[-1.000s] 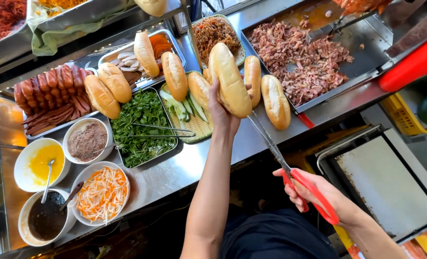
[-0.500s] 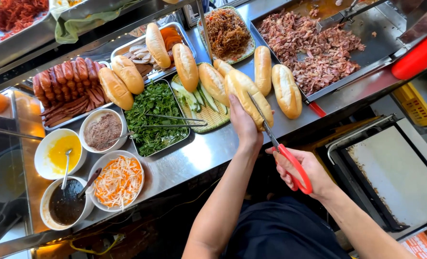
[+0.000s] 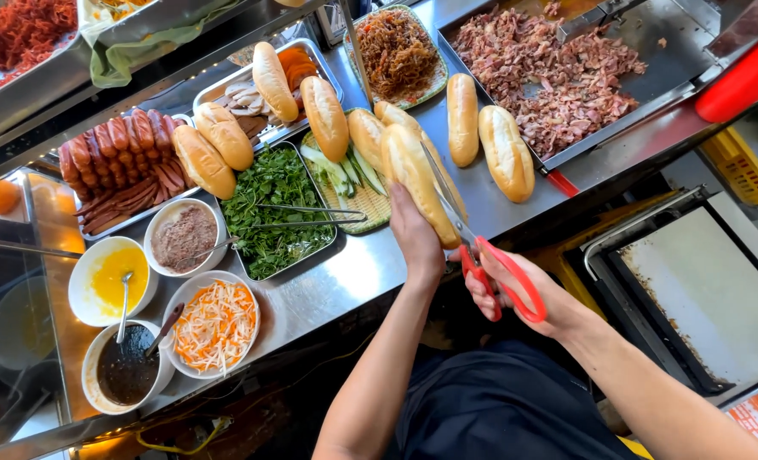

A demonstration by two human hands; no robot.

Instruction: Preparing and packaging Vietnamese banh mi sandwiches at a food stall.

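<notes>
My left hand [image 3: 415, 234] grips a long golden bread roll [image 3: 413, 175] by its near end, above the steel counter's front edge. My right hand [image 3: 515, 285] holds red-handled scissors [image 3: 481, 255], fingers through the loops. Their blades run up along the right side of the roll and seem to cut into it lengthwise. Two more rolls [image 3: 489, 136] lie just to the right on the counter. Another roll [image 3: 366, 136] rests behind the held one.
A tray of green herbs with tongs [image 3: 281, 209] and cucumber strips [image 3: 336, 170] sit left of my hand. Bowls of pickled carrot [image 3: 217, 324], yellow sauce [image 3: 110, 281], dark sauce [image 3: 127, 370] and pâté [image 3: 183, 237] stand at left. Sausages [image 3: 115, 162], chopped meat [image 3: 549, 72], shredded filling [image 3: 396, 51] lie behind.
My left hand has brought the roll down toward the counter's front edge. The scissors have come up against the roll, with the blades now along its side.
</notes>
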